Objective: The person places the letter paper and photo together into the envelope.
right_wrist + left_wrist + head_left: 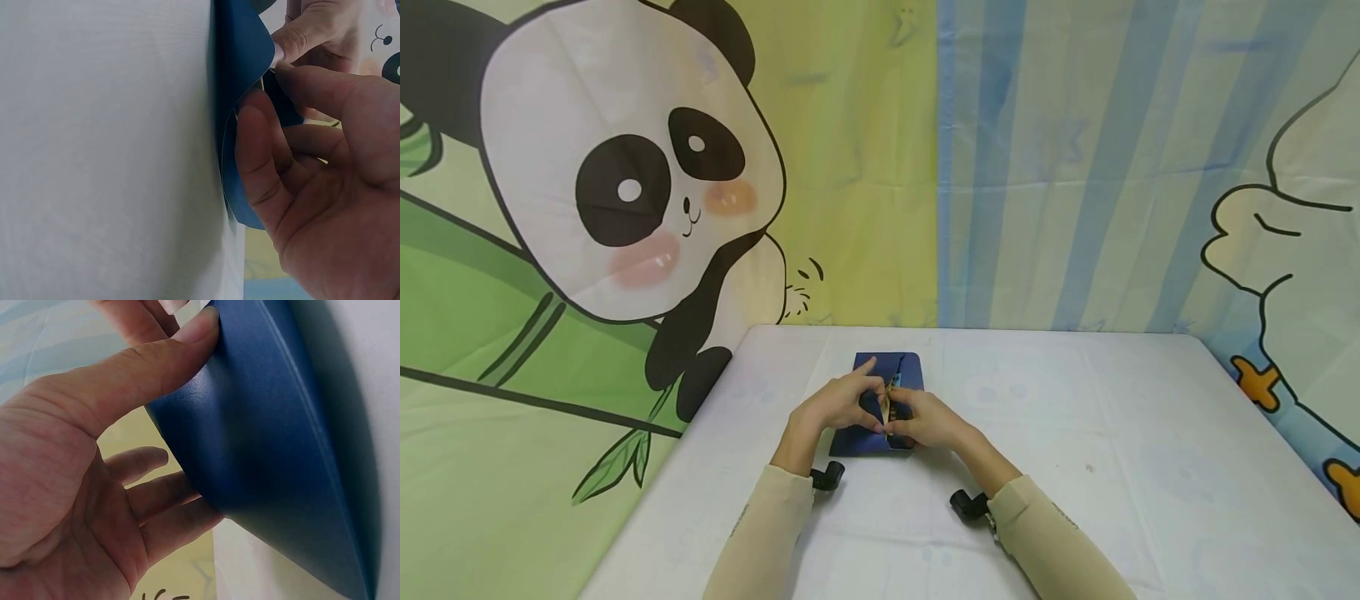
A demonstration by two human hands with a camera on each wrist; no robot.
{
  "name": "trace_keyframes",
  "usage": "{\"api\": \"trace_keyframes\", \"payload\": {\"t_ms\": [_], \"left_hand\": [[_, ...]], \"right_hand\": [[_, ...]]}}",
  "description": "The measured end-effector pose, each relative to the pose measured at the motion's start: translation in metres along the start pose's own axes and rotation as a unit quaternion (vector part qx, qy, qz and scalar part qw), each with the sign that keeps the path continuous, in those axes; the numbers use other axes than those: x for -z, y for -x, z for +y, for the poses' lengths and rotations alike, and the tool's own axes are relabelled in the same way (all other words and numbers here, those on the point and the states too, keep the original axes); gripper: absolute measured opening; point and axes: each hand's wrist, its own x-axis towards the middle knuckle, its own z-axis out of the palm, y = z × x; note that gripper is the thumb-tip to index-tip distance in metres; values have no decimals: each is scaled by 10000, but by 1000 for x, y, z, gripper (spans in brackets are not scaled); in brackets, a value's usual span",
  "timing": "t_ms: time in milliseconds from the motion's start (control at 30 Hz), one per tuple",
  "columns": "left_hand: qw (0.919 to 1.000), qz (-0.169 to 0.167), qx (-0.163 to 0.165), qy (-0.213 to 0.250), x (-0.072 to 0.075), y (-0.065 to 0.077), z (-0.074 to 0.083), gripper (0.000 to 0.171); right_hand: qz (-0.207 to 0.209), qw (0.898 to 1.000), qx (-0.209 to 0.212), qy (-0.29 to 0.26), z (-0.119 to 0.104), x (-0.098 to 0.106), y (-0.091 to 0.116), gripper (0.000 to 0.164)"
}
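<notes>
A dark blue, thin booklet-like cover point(865, 442) lies on the table, with a small yellow and patterned part point(891, 386) showing between the hands. My left hand point(842, 402) pinches its raised edge from the left; in the left wrist view the thumb lies on the bent blue sheet point(262, 437) and other fingers reach behind it. From the right, my right hand point(931, 421) pinches the middle of the same piece. Its thumb and fingertips meet at the sheet's edge in the right wrist view, close to the left thumb. What lies inside is mostly hidden by the fingers.
A white cloth covers the table point(1075, 500). Behind it hangs a printed curtain point(850, 167) with a panda and stripes. Black wrist cameras point(829, 476) sit at both sleeve cuffs.
</notes>
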Motion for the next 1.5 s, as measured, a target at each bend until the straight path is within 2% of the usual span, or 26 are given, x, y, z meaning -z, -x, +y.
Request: {"api": "trace_keyframes", "payload": {"t_ms": [367, 600, 800, 1000, 1067, 1233, 1333, 1400, 1500], "left_hand": [[10000, 6, -24, -7, 0, 0, 0, 38], [10000, -31, -22, 15, -1, -1, -1, 35], [9999, -49, 71, -115, -4, -3, 0, 36], [9988, -58, 163, -469, -12, -6, 2, 53], [9981, -4, 166, -597, -13, -6, 2, 52], [9972, 185, 92, -724, -14, -6, 2, 33], [9970, 281, 120, -716, -12, -7, 1, 29], [9971, 361, 123, -664, -10, -7, 0, 29], [9975, 481, 145, -494, -8, -8, -1, 42]], "right_hand": [[-82, 9998, -135, -132, -4, -2, 2, 65], [258, 9994, 70, 240, -4, -2, 1, 59], [332, 9991, 126, 247, -2, 0, 0, 60], [331, 9989, -239, -230, -1, 6, 2, 71], [418, 9980, -333, -327, -1, 8, 3, 74], [744, 9957, -463, -288, 0, 16, 4, 73], [911, 9943, -490, -261, 4, 22, 3, 73], [1029, 9933, -498, -147, 6, 26, 4, 73], [1239, 9910, -479, 156, 9, 31, 4, 72]]}}
